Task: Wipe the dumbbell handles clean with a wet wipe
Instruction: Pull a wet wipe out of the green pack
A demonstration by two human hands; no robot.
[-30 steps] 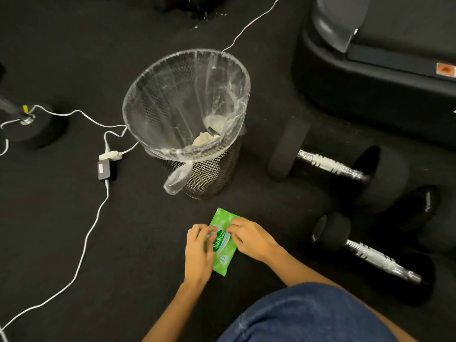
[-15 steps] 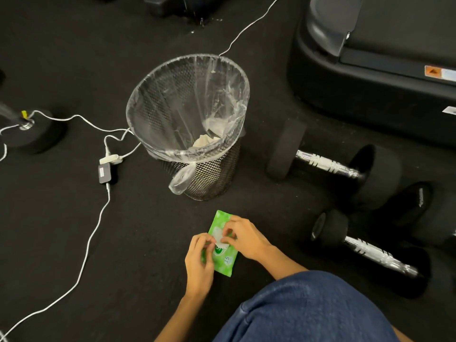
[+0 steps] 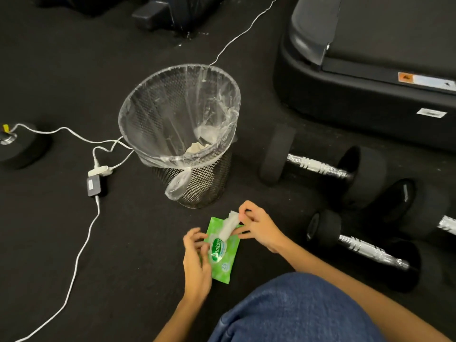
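Dark, matte, slightly nubbed floor (image 3: 61, 243). A glossy green wipe packet (image 3: 223, 253), flat and soft-sided, lies on it just in front of the person's denim-clad knee (image 3: 296, 309). Left hand (image 3: 196, 265) presses on the packet's left edge, fingers spread and loose, not closed on anything; its outline is motion-blurred. Right hand (image 3: 261, 229) has thumb and fingertips pinched together on a damp white wet wipe (image 3: 229, 224), crumpled into a limp strip, its lower end still in the packet's opening. Behind the packet stands a round black wire-mesh bin (image 3: 197, 183) lined with a clear crinkled plastic bag; pale wadded paper lies inside, partly veiled by the film. To the right lie dumbbells with black matte heads: the far dumbbell (image 3: 318, 166) and the near dumbbell (image 3: 370, 250) both show ribbed chrome handles, neither touched by a hand. A third is cut off by the right edge. A white cable (image 3: 74, 265) snakes to a small black adapter (image 3: 93, 185). A bulky black machine base (image 3: 357, 95) fills the upper right, its label unreadable.
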